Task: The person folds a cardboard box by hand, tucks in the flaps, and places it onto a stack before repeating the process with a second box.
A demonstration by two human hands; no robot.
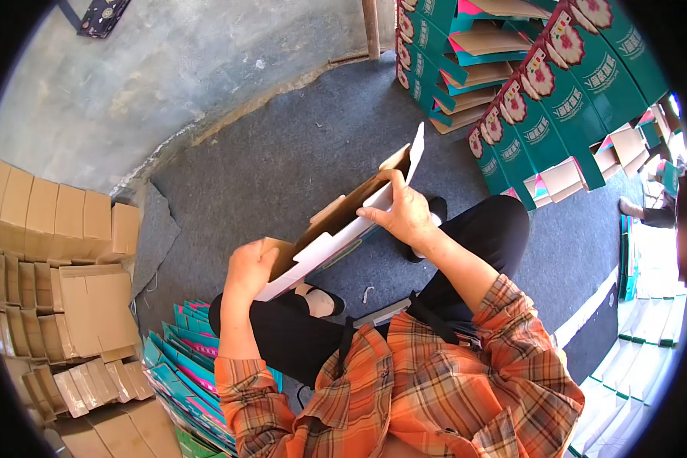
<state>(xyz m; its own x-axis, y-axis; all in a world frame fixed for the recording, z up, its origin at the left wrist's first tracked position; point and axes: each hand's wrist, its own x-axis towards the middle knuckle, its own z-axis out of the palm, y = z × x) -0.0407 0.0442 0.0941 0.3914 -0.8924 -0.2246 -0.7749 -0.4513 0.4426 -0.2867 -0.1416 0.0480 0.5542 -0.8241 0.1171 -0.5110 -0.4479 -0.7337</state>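
Note:
A half-folded cardboard box (342, 225), brown inside with white edges, is held tilted above my lap. My left hand (248, 267) grips its lower left end. My right hand (403, 210) clasps the upper right side, thumb over the edge of a flap. I sit with black trousers and an orange plaid shirt; a black shoe shows below the box.
Stacks of folded teal boxes (557, 99) with a pink flower print stand at the upper right. A pile of flat teal blanks (187, 359) lies by my left knee. Brown cardboard inserts (61, 282) are stacked at the left. Grey carpet (282, 153) covers the floor ahead.

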